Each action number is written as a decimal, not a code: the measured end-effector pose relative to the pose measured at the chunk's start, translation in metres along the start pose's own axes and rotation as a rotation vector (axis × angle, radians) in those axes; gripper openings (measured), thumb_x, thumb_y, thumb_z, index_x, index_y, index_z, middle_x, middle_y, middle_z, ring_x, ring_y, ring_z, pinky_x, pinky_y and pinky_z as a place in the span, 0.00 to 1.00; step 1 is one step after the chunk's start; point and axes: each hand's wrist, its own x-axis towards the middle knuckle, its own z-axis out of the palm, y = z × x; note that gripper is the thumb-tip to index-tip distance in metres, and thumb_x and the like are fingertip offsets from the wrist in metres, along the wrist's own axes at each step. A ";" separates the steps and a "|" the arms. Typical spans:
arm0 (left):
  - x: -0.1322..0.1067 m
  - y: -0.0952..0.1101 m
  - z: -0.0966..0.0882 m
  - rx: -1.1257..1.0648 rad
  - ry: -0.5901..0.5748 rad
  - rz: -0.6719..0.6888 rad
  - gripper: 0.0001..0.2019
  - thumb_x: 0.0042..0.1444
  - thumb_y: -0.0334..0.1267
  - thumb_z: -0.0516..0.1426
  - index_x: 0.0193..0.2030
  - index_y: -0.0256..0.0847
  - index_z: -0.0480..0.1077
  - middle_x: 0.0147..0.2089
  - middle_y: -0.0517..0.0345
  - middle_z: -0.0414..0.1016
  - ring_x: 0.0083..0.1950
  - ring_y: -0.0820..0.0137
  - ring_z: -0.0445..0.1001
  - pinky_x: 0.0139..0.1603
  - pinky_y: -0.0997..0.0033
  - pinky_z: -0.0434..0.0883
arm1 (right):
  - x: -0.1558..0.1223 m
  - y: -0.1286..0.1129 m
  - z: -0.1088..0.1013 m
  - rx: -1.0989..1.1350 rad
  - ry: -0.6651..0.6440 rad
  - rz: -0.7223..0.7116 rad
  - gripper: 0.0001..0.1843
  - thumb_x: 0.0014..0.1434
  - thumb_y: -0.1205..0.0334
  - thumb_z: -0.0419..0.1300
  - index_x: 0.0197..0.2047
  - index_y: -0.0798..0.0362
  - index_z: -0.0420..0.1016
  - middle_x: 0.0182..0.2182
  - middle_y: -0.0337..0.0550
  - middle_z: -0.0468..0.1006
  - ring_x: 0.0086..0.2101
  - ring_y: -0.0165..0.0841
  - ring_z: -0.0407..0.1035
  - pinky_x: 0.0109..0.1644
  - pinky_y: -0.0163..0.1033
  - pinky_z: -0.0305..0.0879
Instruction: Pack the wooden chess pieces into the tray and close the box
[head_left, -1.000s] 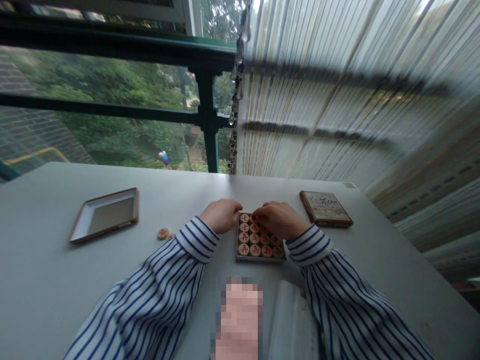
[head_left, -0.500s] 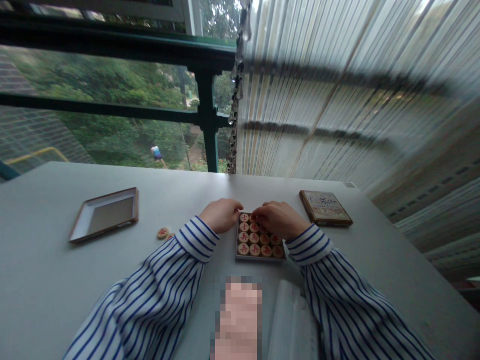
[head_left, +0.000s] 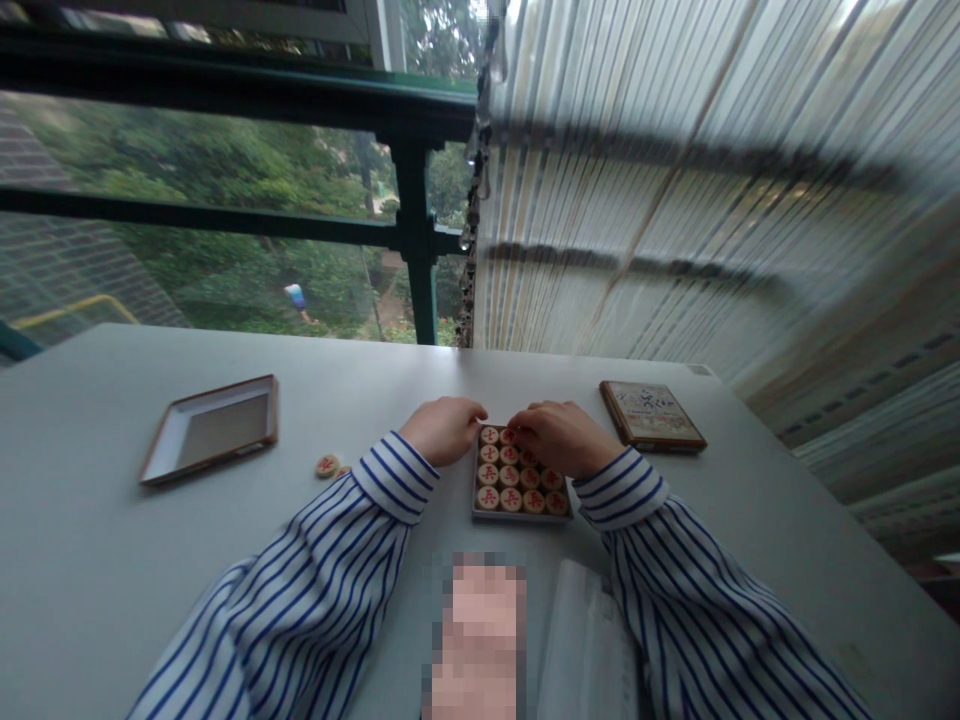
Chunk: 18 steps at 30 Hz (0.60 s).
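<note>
A shallow box (head_left: 519,517) stands on the table in front of me, holding rows of round Chinese chess pieces (head_left: 509,477) with red characters. My left hand (head_left: 444,432) is closed at the box's far left corner, thumb against the edge. Over the far right part of the box, my right hand (head_left: 564,440) has its fingers bent together. Its fingertips are at a piece in the far row, and the hand covers several pieces. Two loose pieces (head_left: 328,466) lie left of my left forearm, one partly hidden by the sleeve.
An open, shallow box lid (head_left: 271,420) lies at the left of the white table (head_left: 187,550). At the right is a closed box with a printed cover (head_left: 652,412). A clear plastic object (head_left: 581,640) lies near my right forearm. Behind are a window and a string curtain (head_left: 600,200).
My right hand has shifted slightly to the right, showing more of a far-row piece. My left hand and the box stay in place. Outside, a person has moved left.
</note>
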 end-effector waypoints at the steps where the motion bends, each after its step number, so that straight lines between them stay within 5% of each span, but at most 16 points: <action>1: 0.000 0.000 0.000 -0.001 0.002 0.002 0.16 0.54 0.40 0.47 0.45 0.42 0.71 0.46 0.53 0.74 0.47 0.65 0.70 0.46 0.71 0.65 | 0.000 0.000 0.000 -0.002 0.001 -0.009 0.16 0.58 0.60 0.48 0.46 0.48 0.71 0.41 0.44 0.75 0.41 0.35 0.67 0.41 0.37 0.57; 18: 0.001 0.000 0.001 -0.005 0.009 0.004 0.16 0.54 0.40 0.47 0.44 0.42 0.71 0.45 0.53 0.74 0.46 0.66 0.71 0.46 0.71 0.65 | 0.001 -0.001 0.001 -0.014 -0.005 -0.027 0.16 0.59 0.56 0.46 0.46 0.44 0.71 0.40 0.43 0.75 0.40 0.35 0.68 0.40 0.37 0.57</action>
